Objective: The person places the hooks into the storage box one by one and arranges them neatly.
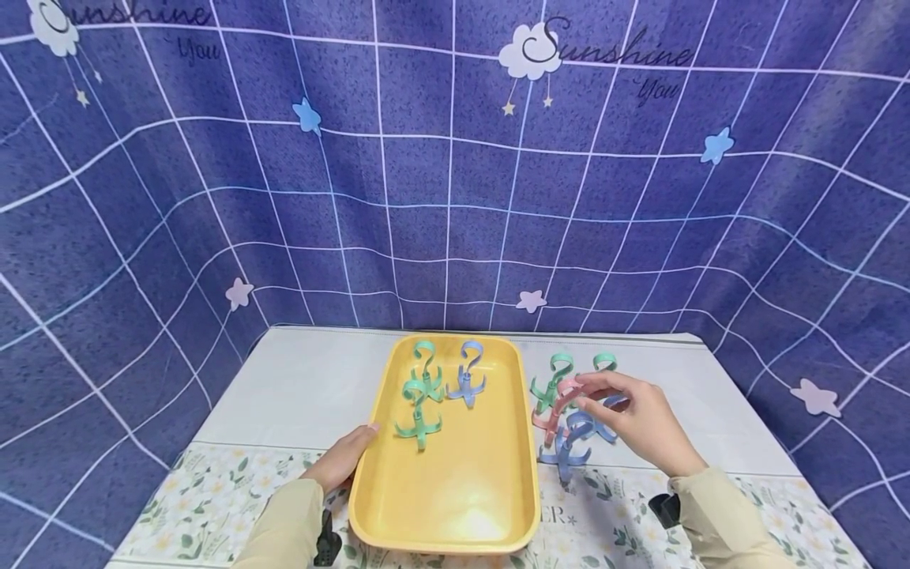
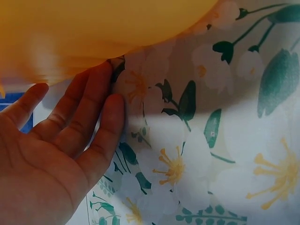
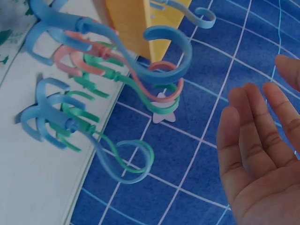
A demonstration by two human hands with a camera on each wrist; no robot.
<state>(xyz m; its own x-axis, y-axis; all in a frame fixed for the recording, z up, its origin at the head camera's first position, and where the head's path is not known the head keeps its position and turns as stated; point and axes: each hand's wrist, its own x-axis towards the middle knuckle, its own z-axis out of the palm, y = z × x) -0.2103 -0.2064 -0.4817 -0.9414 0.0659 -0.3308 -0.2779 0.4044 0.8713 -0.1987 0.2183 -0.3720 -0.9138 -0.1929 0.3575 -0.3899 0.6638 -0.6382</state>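
My left hand (image 1: 346,457) touches the left side of a yellow tray (image 1: 455,547). In the left wrist view its fingers (image 2: 96,101) reach to the tray's underside, loosely bent. On the tray's right, my right hand (image 1: 633,415) is nearest a pink pronged hook (image 1: 550,423) with a curled top. The right wrist view shows the right hand's fingers (image 3: 265,126) loosely spread, apart from the hooks. Around the pink hook stand a front blue hook (image 1: 565,454), another blue hook (image 1: 604,427) partly behind the hand, a green hook (image 1: 547,391) and a second green hook (image 1: 605,362), partly hidden.
Inside the tray stand two green hooks, the nearer one (image 1: 419,427) in front of the other (image 1: 429,385), and a blue hook (image 1: 466,387). White and floral cloth (image 1: 320,379) covers the table. A blue grid curtain (image 1: 455,197) encloses its back and sides.
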